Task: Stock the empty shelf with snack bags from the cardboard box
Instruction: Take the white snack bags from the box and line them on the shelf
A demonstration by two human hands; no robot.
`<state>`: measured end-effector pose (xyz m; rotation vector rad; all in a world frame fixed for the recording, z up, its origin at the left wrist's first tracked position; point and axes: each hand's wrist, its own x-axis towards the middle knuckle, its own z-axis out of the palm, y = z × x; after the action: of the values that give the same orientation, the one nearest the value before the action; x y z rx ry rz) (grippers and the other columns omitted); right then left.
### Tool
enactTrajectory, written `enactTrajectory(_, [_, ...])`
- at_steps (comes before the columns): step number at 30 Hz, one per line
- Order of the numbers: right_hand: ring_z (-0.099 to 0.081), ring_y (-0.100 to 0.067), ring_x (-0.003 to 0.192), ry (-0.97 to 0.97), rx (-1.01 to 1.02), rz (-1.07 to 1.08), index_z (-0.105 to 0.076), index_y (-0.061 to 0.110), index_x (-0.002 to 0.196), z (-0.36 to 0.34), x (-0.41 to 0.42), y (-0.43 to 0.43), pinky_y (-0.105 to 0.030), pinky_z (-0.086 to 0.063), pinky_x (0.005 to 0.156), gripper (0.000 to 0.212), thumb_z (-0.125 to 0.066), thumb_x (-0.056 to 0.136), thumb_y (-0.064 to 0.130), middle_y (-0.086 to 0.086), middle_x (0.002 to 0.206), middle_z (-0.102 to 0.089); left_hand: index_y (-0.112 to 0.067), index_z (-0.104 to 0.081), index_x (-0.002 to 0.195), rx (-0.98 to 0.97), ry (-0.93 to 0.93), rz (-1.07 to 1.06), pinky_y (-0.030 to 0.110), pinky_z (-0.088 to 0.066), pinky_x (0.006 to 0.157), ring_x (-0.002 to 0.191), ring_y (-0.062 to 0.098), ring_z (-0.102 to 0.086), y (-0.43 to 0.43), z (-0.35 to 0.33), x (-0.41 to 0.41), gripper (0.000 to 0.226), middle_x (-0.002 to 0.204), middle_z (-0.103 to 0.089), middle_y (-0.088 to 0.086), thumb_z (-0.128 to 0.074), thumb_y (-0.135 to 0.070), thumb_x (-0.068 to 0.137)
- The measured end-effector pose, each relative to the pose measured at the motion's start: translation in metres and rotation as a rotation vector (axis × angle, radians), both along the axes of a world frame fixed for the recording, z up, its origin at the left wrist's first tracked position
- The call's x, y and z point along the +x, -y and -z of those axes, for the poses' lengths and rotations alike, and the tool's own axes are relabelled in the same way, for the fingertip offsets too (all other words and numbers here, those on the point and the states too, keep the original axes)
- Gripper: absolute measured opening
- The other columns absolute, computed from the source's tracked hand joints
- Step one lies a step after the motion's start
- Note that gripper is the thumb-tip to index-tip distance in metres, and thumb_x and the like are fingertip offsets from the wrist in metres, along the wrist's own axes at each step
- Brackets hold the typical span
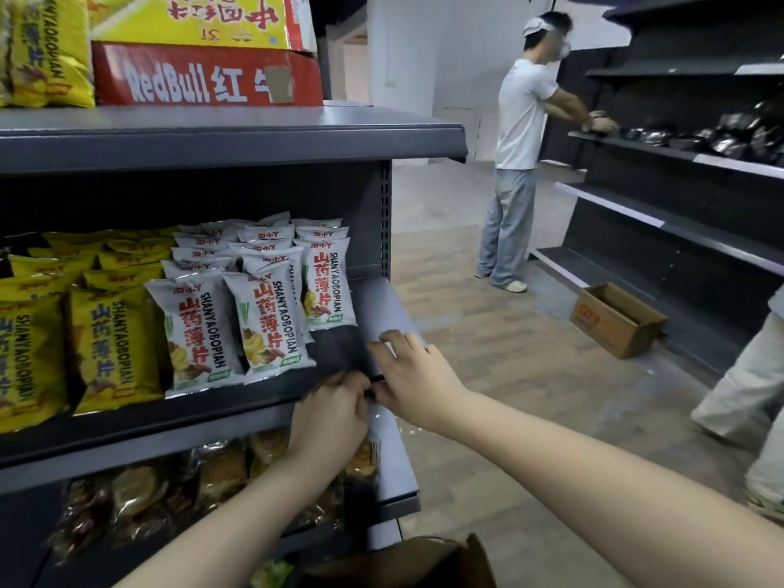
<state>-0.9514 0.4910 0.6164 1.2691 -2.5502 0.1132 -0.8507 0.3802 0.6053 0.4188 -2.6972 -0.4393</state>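
Head view: on the middle shelf [169,422], yellow snack bags [106,345] are seen ranked at the left, with white snack bags [271,320] stood upright in rows beside them. A bare patch is left at the shelf's right end.

The bags are judged light and air-puffed, with slick film and brittle contents. They are best taken by the top seam or cradled lightly across the sides, not squeezed.

The left hand [329,411] is held at the shelf's front lip below the bare patch, back of the hand up and fingers curled. Whether anything is pinched there cannot be told. Just right of it, the right hand [413,377] is laid on the shelf edge, forearm stretched forward and fingers spread apart, with nothing gripped.

The cardboard box [403,562] is seen partly cut off at the near edge, below both forearms.
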Motion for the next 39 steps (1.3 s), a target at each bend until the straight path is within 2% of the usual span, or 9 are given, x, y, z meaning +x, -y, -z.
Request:
enactTrajectory(4, [-0.059,-0.035,0.092,0.064,0.042,-0.057,-0.056,0.011,0.121,0.025,0.031,-0.021,-0.039,-0.05,0.061,0.06,-0.034,0.075,0.043,-0.013,0.114,-0.059,-0.027,-0.063,0.097,-0.028,-0.014,0.083,0.028,-0.046,0.058,0.079,0.023,-0.068,-0.008,0.031,0.034,0.019,0.089,-0.07,-0.003,-0.049,-0.021,0.087])
enactTrajectory(10, [-0.057,-0.032,0.103,0.209,0.085,-0.083,-0.051,0.012,0.123,0.072,0.073,-0.054,-0.04,-0.049,0.073,0.054,-0.045,0.076,0.037,-0.008,0.121,-0.055,-0.026,-0.056,0.104,0.051,0.287,0.144,0.031,-0.044,0.07,0.093,0.02,-0.063,-0.016,0.086,0.066,0.021,0.1,-0.067,-0.003,-0.037,-0.027,0.095])
enactTrajectory(15, [-0.062,-0.021,0.084,0.288,0.194,-0.068,-0.051,0.019,0.117,0.131,0.1,-0.078,-0.03,-0.048,0.056,0.062,-0.054,0.061,0.046,0.001,0.101,-0.059,-0.022,-0.058,0.103,0.18,0.446,0.165,0.031,-0.046,0.079,0.099,0.018,-0.06,-0.03,0.123,0.08,0.023,0.107,-0.064,-0.001,-0.036,-0.024,0.096])
enactTrajectory(21, [-0.062,-0.027,0.085,0.459,0.312,0.0,-0.056,0.015,0.112,0.19,0.124,-0.096,-0.035,-0.049,0.054,0.054,-0.045,0.067,0.043,-0.005,0.1,-0.058,-0.02,-0.055,0.112,0.268,0.705,0.154,0.03,-0.047,0.082,0.103,0.021,-0.059,-0.04,0.17,0.093,0.025,0.115,-0.06,0.002,-0.037,-0.02,0.094])
enactTrajectory(27, [-0.044,-0.031,0.116,0.766,0.342,0.162,-0.037,0.013,0.135,0.235,0.131,-0.099,-0.042,-0.047,0.083,0.051,-0.047,0.093,0.039,-0.01,0.129,-0.043,-0.014,-0.051,0.094,0.501,1.006,0.069,0.027,-0.038,0.063,0.08,0.019,-0.052,-0.051,0.218,0.104,0.014,0.088,-0.053,0.003,-0.038,-0.019,0.094])
enactTrajectory(31, [-0.042,-0.032,0.12,1.001,0.357,0.345,-0.037,0.012,0.133,0.275,0.129,-0.094,-0.044,-0.046,0.09,0.048,-0.048,0.094,0.039,-0.012,0.13,-0.042,-0.014,-0.045,0.076,0.767,1.044,-0.146,0.026,-0.036,0.065,0.069,0.011,-0.045,-0.057,0.247,0.106,0.021,0.075,-0.044,-0.001,-0.04,-0.013,0.096])
enactTrajectory(35, [-0.043,-0.037,0.125,1.18,0.425,0.462,-0.035,0.009,0.138,0.317,0.123,-0.087,-0.044,-0.041,0.101,0.054,-0.05,0.095,0.039,-0.018,0.138,-0.039,0.0,-0.05,0.124,1.198,1.004,-0.598,0.033,-0.041,0.099,0.118,0.032,-0.051,-0.053,0.3,0.096,0.035,0.124,-0.053,0.021,-0.033,-0.016,0.098])
enactTrajectory(37, [-0.045,-0.037,0.124,1.249,0.458,0.477,-0.034,0.008,0.139,0.337,0.117,-0.085,-0.042,-0.04,0.104,0.055,-0.051,0.095,0.037,-0.02,0.14,-0.038,-0.005,-0.052,0.11,1.286,0.92,-0.711,0.03,-0.046,0.067,0.081,0.024,-0.057,-0.049,0.313,0.092,0.024,0.095,-0.058,0.016,-0.035,-0.017,0.1])
enactTrajectory(39, [-0.047,-0.034,0.124,1.289,0.485,0.493,-0.036,0.008,0.139,0.352,0.111,-0.081,-0.039,-0.04,0.104,0.053,-0.051,0.095,0.035,-0.019,0.139,-0.041,-0.009,-0.052,0.098,1.336,0.838,-0.824,0.026,-0.033,0.054,0.062,0.015,-0.043,-0.046,0.326,0.088,0.019,0.081,-0.052,0.006,-0.037,-0.02,0.099])
